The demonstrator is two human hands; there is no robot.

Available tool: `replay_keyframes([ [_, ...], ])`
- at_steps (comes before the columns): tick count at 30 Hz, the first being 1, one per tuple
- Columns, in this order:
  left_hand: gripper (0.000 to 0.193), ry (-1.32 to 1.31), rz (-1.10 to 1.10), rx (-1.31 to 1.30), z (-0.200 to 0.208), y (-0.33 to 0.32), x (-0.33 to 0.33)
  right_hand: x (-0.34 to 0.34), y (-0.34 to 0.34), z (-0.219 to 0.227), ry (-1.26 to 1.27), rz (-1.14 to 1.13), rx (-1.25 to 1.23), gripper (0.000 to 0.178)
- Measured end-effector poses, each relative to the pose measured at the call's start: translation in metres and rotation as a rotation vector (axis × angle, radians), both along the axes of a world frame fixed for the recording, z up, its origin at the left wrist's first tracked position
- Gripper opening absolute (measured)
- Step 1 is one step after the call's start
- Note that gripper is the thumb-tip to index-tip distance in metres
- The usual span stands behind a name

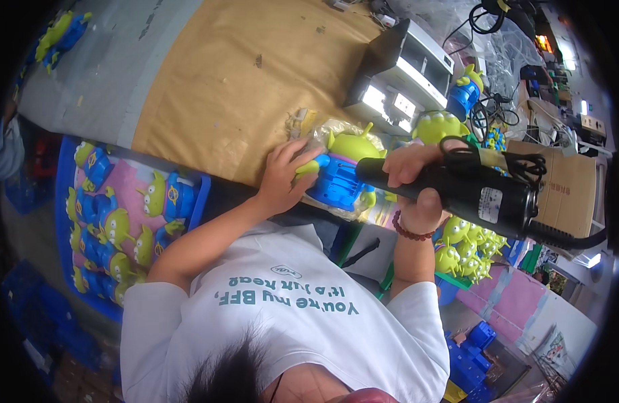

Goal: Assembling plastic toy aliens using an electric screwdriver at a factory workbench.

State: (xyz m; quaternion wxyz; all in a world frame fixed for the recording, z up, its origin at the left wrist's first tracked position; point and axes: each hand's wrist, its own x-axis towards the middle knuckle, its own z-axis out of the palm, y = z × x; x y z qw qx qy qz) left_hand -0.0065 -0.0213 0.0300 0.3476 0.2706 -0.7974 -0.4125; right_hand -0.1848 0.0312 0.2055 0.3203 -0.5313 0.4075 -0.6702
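Observation:
A toy alien figure (pixel 339 180) with a green head and a blue body lies at the table's near edge, on crinkled clear plastic (pixel 316 131). My left hand (pixel 284 173) is closed around its arm side and steadies it. In my right hand (pixel 417 185) is a thick black corded handheld tool (pixel 487 196), gripped around its body. The narrow end of this tool points left and meets the blue back of the toy, or sits just over it; I cannot tell which. What the tool does does not show.
A blue crate (pixel 200 201) of toy figures stands at the left. Green toy heads (pixel 460 248) fill a container at the right. Behind the toy is a white and black box-shaped device (pixel 417 64). Loose cables and a cardboard box (pixel 568 191) lie to the right.

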Motion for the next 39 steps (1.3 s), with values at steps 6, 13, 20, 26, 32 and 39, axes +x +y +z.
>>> replay_keyframes([
  [6, 0.049, 0.008, -0.025, -0.042, -0.001, -0.005, 0.001, -0.006, -0.004, -0.034, 0.019, 0.139, -0.063, 0.036],
  [13, 0.051, 0.011, -0.043, -0.060, -0.003, -0.007, 0.002, -0.001, -0.011, -0.037, 0.034, 0.236, -0.113, 0.027],
  [20, 0.061, 0.057, -0.071, -0.067, -0.007, -0.007, 0.004, 0.008, -0.009, -0.038, 0.047, 0.113, -0.107, 0.037],
  [26, 0.092, 0.117, -0.143, -0.109, -0.008, -0.001, 0.010, -0.003, 0.002, -0.030, 0.335, 0.041, 0.175, 0.031],
  [32, 0.094, -0.028, -0.106, -0.182, -0.016, 0.005, 0.011, -0.039, 0.003, 0.017, -0.147, -0.068, -0.178, 0.048],
  [39, 0.094, 0.001, -0.127, -0.216, -0.022, 0.006, 0.008, -0.101, -0.055, 0.010, -0.159, -0.493, -0.076, 0.033],
])
